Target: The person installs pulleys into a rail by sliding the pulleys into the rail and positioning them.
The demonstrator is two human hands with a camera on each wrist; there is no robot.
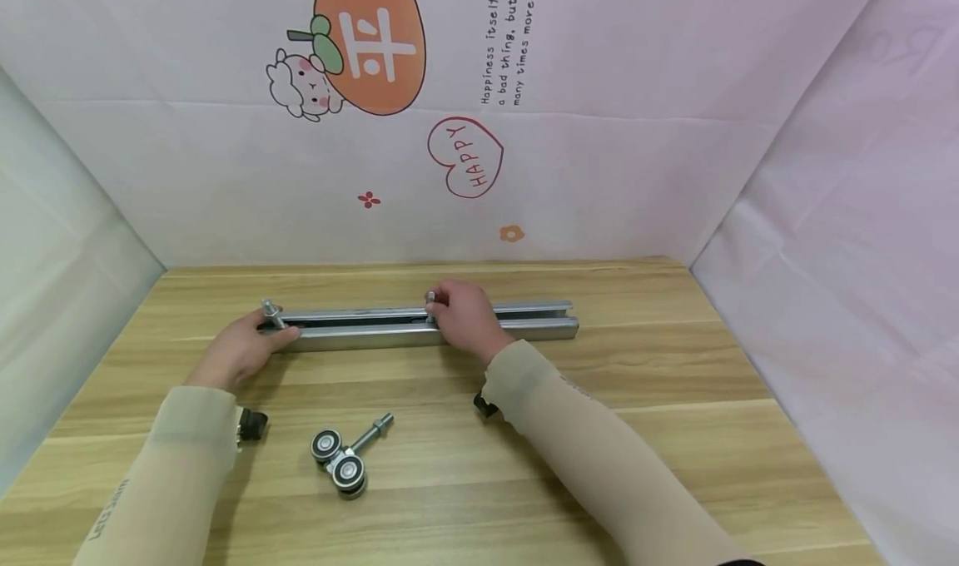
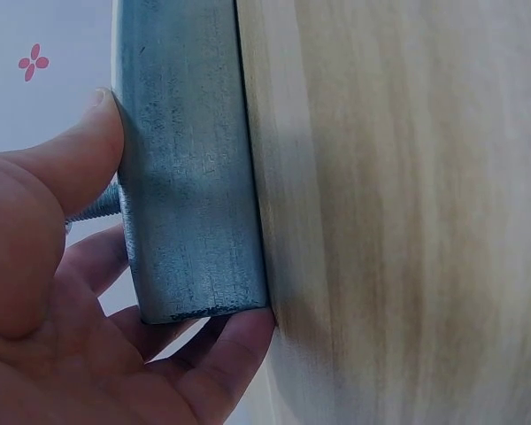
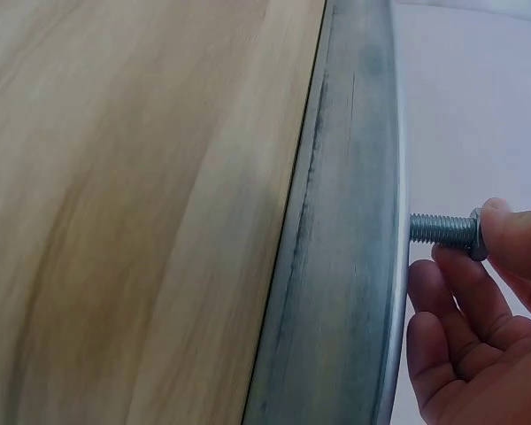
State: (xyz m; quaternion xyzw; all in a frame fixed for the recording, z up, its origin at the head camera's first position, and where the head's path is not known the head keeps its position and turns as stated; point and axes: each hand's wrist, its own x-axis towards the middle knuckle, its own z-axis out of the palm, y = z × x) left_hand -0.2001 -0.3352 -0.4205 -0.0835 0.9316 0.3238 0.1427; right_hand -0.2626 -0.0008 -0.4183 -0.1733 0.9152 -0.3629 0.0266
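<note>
A slotted metal rail [image 1: 375, 339] lies across the table with its slot facing up. My left hand [image 1: 238, 351] holds the rail's left end, thumb on the top edge and fingers around the end face in the left wrist view. A threaded bolt [image 1: 274, 313] rises from the slot beside that thumb, its lower part hidden. With thumb and fingers, my right hand [image 1: 470, 320] pinches a second bolt [image 3: 441, 230] near its nut, standing out of the slot around mid-rail. What this bolt joins inside the rail is hidden.
A loose roller hanger [image 1: 340, 464], with black-and-silver wheels and a threaded bolt, lies on the wood-grain table [image 1: 449, 466] between my forearms. White printed cloth [image 1: 599, 175] stands behind the table and along both sides.
</note>
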